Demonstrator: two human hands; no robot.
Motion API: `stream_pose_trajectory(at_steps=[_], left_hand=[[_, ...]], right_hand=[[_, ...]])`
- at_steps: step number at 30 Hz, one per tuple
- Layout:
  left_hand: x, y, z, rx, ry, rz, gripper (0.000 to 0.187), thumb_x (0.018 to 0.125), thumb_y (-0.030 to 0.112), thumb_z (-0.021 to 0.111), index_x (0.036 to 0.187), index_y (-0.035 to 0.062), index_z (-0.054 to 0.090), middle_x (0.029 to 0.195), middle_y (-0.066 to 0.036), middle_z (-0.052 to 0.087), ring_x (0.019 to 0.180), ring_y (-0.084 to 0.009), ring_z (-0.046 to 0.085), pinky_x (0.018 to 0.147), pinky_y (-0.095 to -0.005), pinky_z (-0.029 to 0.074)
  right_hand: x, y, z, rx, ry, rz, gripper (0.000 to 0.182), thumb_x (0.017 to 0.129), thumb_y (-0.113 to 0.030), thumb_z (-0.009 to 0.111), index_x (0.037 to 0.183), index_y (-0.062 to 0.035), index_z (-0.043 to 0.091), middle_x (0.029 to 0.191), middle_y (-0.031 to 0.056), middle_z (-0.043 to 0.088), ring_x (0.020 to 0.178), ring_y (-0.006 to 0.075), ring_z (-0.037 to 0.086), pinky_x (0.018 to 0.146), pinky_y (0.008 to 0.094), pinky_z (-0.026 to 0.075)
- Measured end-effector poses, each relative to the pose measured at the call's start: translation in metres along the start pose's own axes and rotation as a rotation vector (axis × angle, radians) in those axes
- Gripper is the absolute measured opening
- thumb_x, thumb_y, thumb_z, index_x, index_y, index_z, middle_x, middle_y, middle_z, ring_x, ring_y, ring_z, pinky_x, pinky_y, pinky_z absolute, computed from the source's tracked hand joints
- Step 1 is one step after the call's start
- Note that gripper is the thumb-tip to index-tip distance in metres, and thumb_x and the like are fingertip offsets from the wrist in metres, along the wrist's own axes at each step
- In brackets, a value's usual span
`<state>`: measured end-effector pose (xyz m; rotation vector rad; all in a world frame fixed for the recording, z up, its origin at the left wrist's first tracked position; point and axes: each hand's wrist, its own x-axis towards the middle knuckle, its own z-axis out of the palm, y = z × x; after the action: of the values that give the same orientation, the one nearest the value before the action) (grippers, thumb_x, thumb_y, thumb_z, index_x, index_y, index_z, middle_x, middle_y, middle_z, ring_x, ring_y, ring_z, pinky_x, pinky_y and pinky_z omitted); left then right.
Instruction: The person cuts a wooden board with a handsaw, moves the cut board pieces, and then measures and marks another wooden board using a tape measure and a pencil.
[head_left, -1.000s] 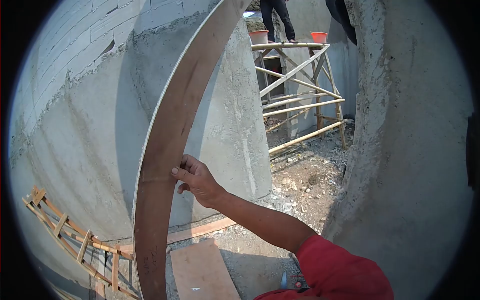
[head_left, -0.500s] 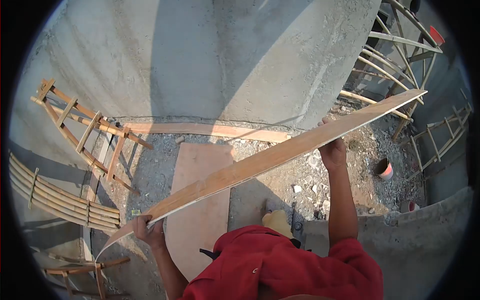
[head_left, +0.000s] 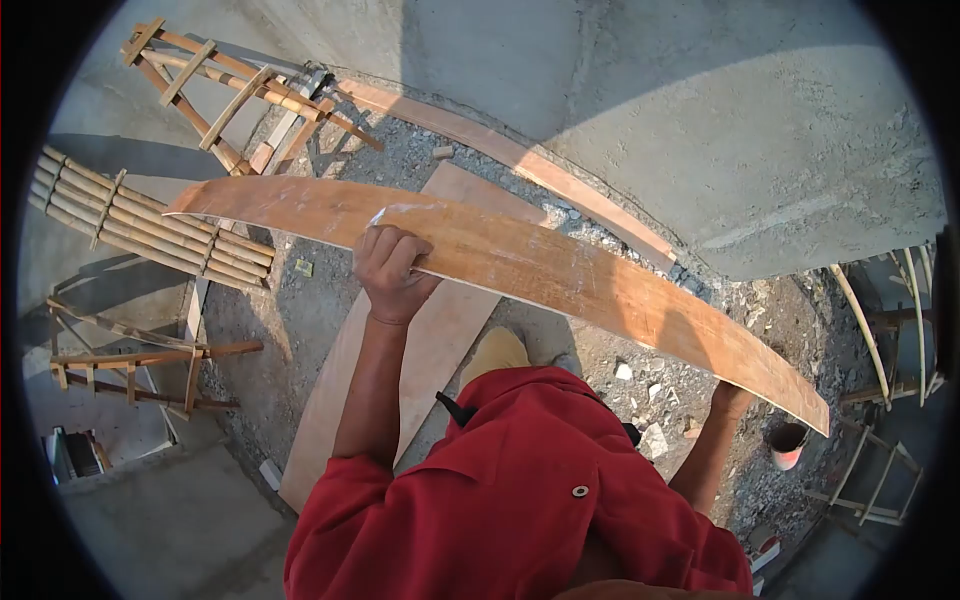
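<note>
A long, narrow plywood strip (head_left: 560, 275) spans the view in front of me, held up off the ground by both hands. My left hand (head_left: 392, 270) is closed over its near edge, left of the middle, with the knuckles on top. Farther right, my right hand (head_left: 733, 398) grips the lower edge near the right end; its fingers are hidden behind the wood. Pale scuffs mark the strip's face. Below it, a wide plywood sheet (head_left: 400, 370) lies flat on the ground, partly covered by the strip and my left arm.
Along the wall's foot runs another plank (head_left: 520, 155). A wooden trestle (head_left: 215, 85) and a bamboo platform (head_left: 140, 220) stand at the left. Rubble (head_left: 640, 395) and a bucket (head_left: 787, 444) are on the ground at the right. A concrete wall (head_left: 800, 150) rises ahead.
The plywood strip has swung round: its left end is now higher in view and its right end lower. My left hand rose and my right hand dropped. The view has turned to the right.
</note>
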<state>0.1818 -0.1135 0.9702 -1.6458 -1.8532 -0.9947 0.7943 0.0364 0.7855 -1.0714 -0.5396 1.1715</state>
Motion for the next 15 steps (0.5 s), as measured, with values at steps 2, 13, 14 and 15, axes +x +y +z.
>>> stream_pose_trajectory(at_steps=[2,13,14,15], left_hand=[[0.018,-0.001,0.034,-0.042,-0.063,0.021,0.033,0.053,0.025,0.084,0.075,0.0154,0.062,0.079,0.000,0.059,0.078,-0.0242,0.059,0.072,-0.0403,0.043],[0.121,-0.054,0.189,-0.122,-0.122,0.131,0.032,0.054,0.026,0.085,0.074,0.0150,0.062,0.078,0.001,0.057,0.079,-0.0232,0.058,0.075,-0.0406,0.044],[0.126,-0.061,0.209,-0.126,-0.149,0.126,0.034,0.053,0.026,0.085,0.075,0.0151,0.062,0.078,0.001,0.057,0.080,-0.0232,0.059,0.076,-0.0409,0.044],[0.131,-0.069,0.229,-0.143,-0.194,0.103,0.034,0.053,0.025,0.086,0.076,0.0155,0.063,0.080,0.001,0.057,0.083,-0.0227,0.059,0.079,-0.0408,0.044]], right_hand=[[0.019,0.007,0.004,-0.091,0.189,-0.018,0.077,0.089,-0.050,0.076,0.145,-0.0047,0.049,0.143,0.0127,0.058,0.130,0.0289,0.057,0.108,0.0463,0.048],[0.149,-0.026,0.047,-2.067,-0.167,-1.033,0.049,0.085,-0.036,0.080,0.127,-0.0131,0.071,0.126,0.0157,0.070,0.120,0.0348,0.061,0.103,0.0501,0.045],[0.152,-0.012,0.066,-1.920,-0.092,-0.905,0.024,0.087,-0.025,0.078,0.105,-0.0103,0.078,0.108,0.0103,0.075,0.113,0.0329,0.065,0.102,0.0462,0.046],[0.166,-0.001,0.073,-1.892,-0.151,-0.832,0.023,0.086,-0.025,0.078,0.104,-0.0097,0.078,0.106,0.0105,0.075,0.109,0.0325,0.066,0.101,0.0453,0.047]])
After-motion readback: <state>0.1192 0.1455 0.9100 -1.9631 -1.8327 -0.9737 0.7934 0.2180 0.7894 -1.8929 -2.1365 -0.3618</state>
